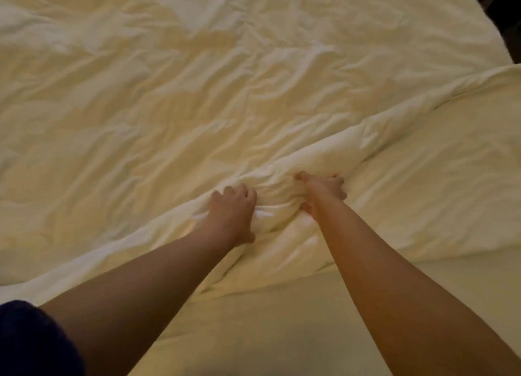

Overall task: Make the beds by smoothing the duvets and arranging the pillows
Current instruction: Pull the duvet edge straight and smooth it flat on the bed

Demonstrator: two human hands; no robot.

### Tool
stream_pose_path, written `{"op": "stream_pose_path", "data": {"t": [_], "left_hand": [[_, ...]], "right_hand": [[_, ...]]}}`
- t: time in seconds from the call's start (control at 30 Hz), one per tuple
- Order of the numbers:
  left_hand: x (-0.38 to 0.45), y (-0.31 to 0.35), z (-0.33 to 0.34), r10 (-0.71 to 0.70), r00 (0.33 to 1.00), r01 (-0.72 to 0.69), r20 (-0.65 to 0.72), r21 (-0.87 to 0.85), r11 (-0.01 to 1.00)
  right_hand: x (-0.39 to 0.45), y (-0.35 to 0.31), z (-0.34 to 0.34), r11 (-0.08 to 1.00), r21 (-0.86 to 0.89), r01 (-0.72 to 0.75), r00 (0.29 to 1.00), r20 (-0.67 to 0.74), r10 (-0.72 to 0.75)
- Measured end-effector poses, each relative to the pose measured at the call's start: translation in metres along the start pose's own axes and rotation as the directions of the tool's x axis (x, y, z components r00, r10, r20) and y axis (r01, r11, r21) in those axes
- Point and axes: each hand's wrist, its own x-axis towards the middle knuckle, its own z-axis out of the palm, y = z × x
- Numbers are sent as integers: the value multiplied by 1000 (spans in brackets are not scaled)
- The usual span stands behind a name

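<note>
A cream-white duvet (174,99) covers most of the view, wrinkled all over. Its thick near edge runs as a ridge from the lower left up to the right. My left hand (232,213) grips a bunch of that edge, fingers curled into the cloth. Just to its right, my right hand (322,191) is clenched on the same bunched fold. Both arms reach forward from the bottom of the frame. Beneath the edge, the flat bed sheet (282,327) shows in the foreground. No pillow is in view.
A dark gap (504,14) beside the bed shows at the top right corner, where the duvet's far side ends. A dark sleeve (31,342) sits at the bottom left.
</note>
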Motion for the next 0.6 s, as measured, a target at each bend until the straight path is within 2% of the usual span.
{"op": "stream_pose_path", "data": {"t": [0.03, 0.07, 0.13, 0.17, 0.27, 0.3, 0.37, 0.4, 0.43, 0.47, 0.53, 0.6], "left_hand": [[4, -2, -4, -29, 1000, 29, 2, -64, 998], [7, -6, -12, -63, 998, 63, 2, -139, 988], [16, -27, -36, -150, 989, 144, -1, -266, 953], [22, -43, -51, -201, 980, 192, 7, -330, 924], [48, -99, -95, -350, 936, 302, -21, -460, 835], [55, -114, -108, -412, 907, 336, -81, -449, 828], [67, -131, -126, -471, 825, 398, -312, -271, 877], [73, -129, -131, -432, 794, 375, -428, -214, 902], [79, -122, -133, -357, 787, 278, -503, -227, 933], [84, -109, -133, -264, 817, 136, -513, -274, 952], [93, -80, -123, -83, 919, -83, -385, -396, 914], [107, -60, -106, -23, 987, -51, -161, -441, 896]], "right_hand": [[2, -4, 1, 998, 46, -43, 999, -6, 43], [7, -7, 0, 986, 140, -96, 995, 43, 91], [15, -20, -7, 922, 312, -230, 959, 236, 159], [19, -30, -9, 900, 353, -257, 938, 314, 145], [25, -73, -7, 916, 376, -139, 884, 464, -57], [25, -89, -1, 922, 376, -96, 860, 497, -113], [25, -116, 13, 937, 347, -31, 810, 559, -180], [27, -126, 19, 953, 302, 29, 796, 569, -205], [32, -133, 26, 963, 240, 123, 793, 560, -241], [37, -138, 31, 957, 175, 232, 792, 537, -290], [52, -141, 38, 893, 16, 450, 787, 466, -405], [66, -140, 39, 761, -236, 604, 780, 371, -504]]}}
